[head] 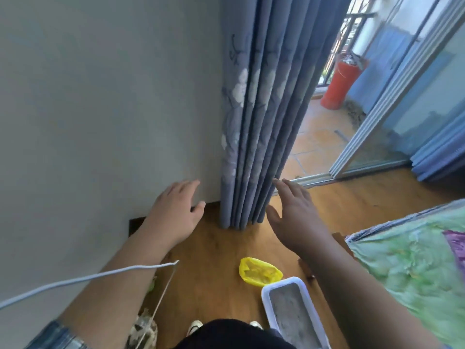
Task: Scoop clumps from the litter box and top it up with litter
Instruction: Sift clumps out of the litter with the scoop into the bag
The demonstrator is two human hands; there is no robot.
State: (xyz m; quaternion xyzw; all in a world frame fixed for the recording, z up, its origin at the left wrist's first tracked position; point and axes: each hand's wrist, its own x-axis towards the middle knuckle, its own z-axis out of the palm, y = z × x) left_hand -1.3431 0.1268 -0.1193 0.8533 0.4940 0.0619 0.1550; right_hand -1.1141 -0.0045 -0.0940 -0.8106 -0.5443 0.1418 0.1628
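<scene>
A white-rimmed litter box (267, 302) filled with grey litter lies on the wooden floor at the bottom right of centre. Just beyond it sits an open yellow plastic bag (259, 272). Both of my hands are raised in front of me, well above the floor. My left hand (176, 210) is open, fingers spread, near the wall. My right hand (294, 210) is open too, palm down, beside the curtain. Neither hand holds anything. No scoop is visible.
A grey wall fills the left. A blue floral curtain (254, 127) hangs ahead. A sliding glass door (392, 117) opens onto a tiled balcony with a red bucket (338, 84). A green patterned bed cover (415, 268) is at the right. A white cable (83, 280) crosses my left forearm.
</scene>
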